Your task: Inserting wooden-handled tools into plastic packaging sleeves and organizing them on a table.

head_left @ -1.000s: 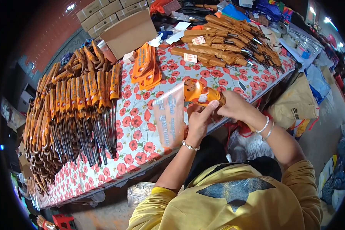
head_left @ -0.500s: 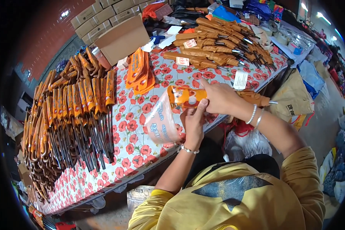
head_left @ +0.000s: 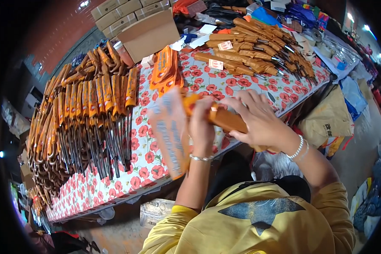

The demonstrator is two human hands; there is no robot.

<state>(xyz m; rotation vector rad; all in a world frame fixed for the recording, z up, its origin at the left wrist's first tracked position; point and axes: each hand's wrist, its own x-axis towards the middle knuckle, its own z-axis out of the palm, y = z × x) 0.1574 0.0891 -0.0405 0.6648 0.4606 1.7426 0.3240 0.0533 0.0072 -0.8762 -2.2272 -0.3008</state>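
Note:
A brown folded umbrella (head_left: pixel 229 120) lies slantwise between my hands over the table's near edge. Around its left end is a printed orange plastic sleeve (head_left: pixel 169 133), whose loose pale part hangs left of my wrist, smeared by motion. My left hand (head_left: pixel 202 125) is closed round the sleeve and the umbrella inside it. At the umbrella's other end, my right hand (head_left: pixel 260 120) has its fingers stretched and spread, its thumb along the near side of the cloth. The far end of the umbrella is hidden under that hand.
Many sleeved umbrellas with curved handles (head_left: pixel 89 101) are heaped at the left. A stack of flat orange sleeves (head_left: pixel 163 67) lies beyond my hands, before an open carton (head_left: pixel 150 36). Bare brown umbrellas (head_left: pixel 249 55) fill the far right of the flowered tablecloth (head_left: pixel 146 158).
My left hand has moved up and left and now wraps the sleeve. My right hand has opened its fingers from its grip. More brown umbrella shows between them, and the loose sleeve has swung left.

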